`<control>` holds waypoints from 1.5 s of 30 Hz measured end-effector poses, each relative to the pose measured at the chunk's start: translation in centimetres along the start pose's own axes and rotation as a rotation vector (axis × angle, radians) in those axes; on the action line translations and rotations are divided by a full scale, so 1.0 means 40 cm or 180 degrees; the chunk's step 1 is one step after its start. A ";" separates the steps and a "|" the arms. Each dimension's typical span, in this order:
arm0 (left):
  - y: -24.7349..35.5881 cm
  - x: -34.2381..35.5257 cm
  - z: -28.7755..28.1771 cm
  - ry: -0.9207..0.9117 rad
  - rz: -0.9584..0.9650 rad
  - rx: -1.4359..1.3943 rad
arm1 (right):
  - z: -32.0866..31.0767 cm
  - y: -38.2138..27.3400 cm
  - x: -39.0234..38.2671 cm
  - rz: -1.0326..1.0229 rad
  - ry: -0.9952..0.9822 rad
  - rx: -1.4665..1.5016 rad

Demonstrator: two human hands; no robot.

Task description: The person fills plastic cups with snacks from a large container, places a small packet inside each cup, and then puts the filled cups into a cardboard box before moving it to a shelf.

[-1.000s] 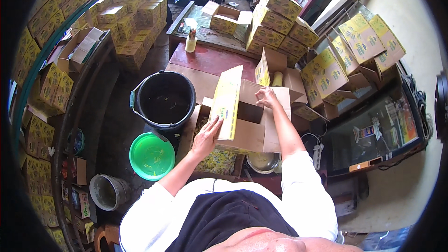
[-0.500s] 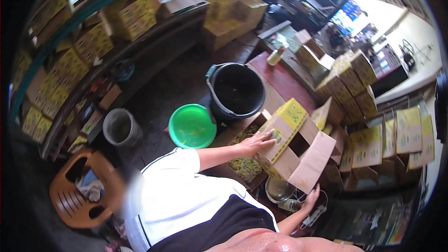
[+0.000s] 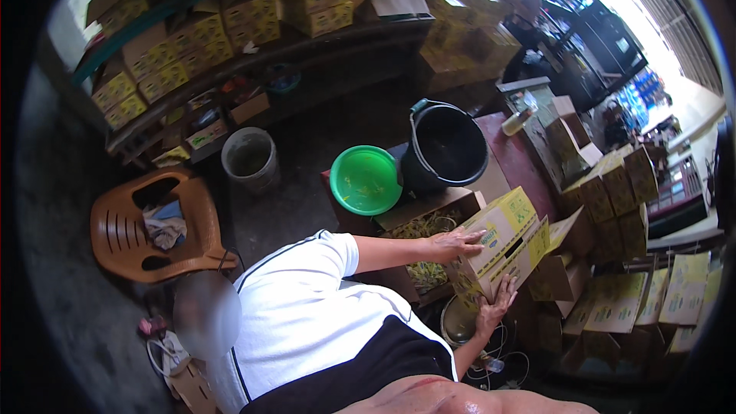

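A yellow and tan cardboard box (image 3: 502,218) stands in front of me, tilted in the view, its long flaps folded nearly together with a narrow dark gap between them. My left hand (image 3: 458,245) lies flat on the near left flap, fingers stretched out. Against the other flap, on the lower right, rests my right hand (image 3: 498,300), its fingers spread and pointing up. Below my left forearm, an open carton (image 3: 429,277) holds many small yellow-green packets. A round metal pan-like thing (image 3: 458,322) sits beside my right wrist, partly hidden.
A green basin (image 3: 366,180) and a black bucket (image 3: 448,146) stand beyond the box. Flattened or open cartons (image 3: 617,299) lie to the right, near stacked boxes (image 3: 613,184). A grey bucket (image 3: 250,159) and brown plastic chair (image 3: 146,222) are at left. Shelves (image 3: 268,54) hold boxes behind.
My right hand has moved up from beneath the raised flap onto the box, and that flap has swung inward, narrowing the opening. My left hand stays on the box. The view has turned.
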State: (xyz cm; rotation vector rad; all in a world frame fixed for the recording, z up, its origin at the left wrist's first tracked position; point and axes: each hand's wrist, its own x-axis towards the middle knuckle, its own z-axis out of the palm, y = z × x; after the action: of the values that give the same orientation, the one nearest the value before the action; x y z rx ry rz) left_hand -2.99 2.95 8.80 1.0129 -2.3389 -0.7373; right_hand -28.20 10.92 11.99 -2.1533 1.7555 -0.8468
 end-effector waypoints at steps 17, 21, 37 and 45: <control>0.304 -0.392 -0.234 0.1954 -0.0382 0.1462 | -0.110 -0.343 -0.012 -0.1732 0.0574 0.0092; 0.286 -0.547 -0.295 0.2131 -0.0993 0.1508 | -0.026 -0.498 0.031 -0.2192 0.0333 0.0493; 0.212 -1.354 -0.654 0.3500 -0.2494 0.2208 | 0.481 -1.411 0.049 -0.3839 -0.0444 0.1712; 0.190 -1.531 -0.746 0.4222 -0.3224 0.2699 | 0.651 -1.716 0.060 -0.4683 -0.0976 0.2336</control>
State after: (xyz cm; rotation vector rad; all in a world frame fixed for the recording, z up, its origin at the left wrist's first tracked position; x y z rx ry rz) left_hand 48.76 45.74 22.59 2.1317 -0.7827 0.6595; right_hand 42.84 21.39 27.53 -2.4614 -0.5245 -1.0182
